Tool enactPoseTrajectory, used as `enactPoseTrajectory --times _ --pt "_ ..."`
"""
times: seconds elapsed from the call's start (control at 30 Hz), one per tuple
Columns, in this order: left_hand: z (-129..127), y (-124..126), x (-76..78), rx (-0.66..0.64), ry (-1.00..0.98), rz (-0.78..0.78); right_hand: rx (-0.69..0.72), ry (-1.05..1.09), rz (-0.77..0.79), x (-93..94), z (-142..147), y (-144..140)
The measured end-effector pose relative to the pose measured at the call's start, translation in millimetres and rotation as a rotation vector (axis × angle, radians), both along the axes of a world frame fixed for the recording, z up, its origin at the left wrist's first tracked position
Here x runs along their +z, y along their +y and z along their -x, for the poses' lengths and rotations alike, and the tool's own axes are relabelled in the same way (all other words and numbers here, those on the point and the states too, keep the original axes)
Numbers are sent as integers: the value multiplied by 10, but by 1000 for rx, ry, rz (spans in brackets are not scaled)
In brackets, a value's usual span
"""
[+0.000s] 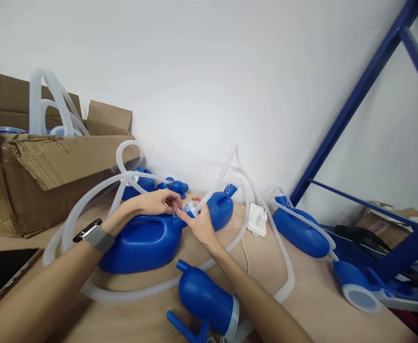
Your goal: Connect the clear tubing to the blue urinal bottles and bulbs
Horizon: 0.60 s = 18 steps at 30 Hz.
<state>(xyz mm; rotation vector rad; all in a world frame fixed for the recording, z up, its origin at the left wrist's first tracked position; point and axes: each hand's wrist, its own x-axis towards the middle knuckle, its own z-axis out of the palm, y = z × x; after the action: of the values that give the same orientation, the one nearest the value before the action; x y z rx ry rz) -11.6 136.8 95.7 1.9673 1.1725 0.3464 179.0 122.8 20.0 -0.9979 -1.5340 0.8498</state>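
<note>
A large blue urinal bottle with a moulded handle lies on its side in front of me, its neck to the right. My right hand is closed around the clear cap at that neck, where a translucent corrugated hose meets it. My left hand reaches over the bottle, its fingertips pinched together beside the cap; what they hold is hidden. Below my right wrist lies a blue funnel-shaped cup with a white rim and a strap-like handle. Another blue bottle stands just behind my right hand.
An opened cardboard box with hoses sticking out stands at left. A phone lies near the left edge. A white power adapter, another bottle and a second cup are to the right, near a blue metal frame.
</note>
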Motion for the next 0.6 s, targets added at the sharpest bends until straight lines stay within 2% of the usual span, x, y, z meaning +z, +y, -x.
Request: enactPoseTrajectory --times 0.13,0.2,0.33,0.43,0.5,0.6 --pt "-14 -132 116 -16 -64 -15 420 -62 151 163 -323 108" --pt "-53 -206 175 -41 -62 -21 562 -82 178 206 -488 167" --pt "-181 -298 201 -87 90 -114 681 70 194 69 -598 231" --pt "-260 -297 132 -84 148 -286 780 318 373 -146 -498 227" --pt "-282 -272 69 -116 188 -377 795 447 467 -262 -404 214" --pt "-286 -230 -11 -124 274 -459 789 539 481 -344 -297 196"
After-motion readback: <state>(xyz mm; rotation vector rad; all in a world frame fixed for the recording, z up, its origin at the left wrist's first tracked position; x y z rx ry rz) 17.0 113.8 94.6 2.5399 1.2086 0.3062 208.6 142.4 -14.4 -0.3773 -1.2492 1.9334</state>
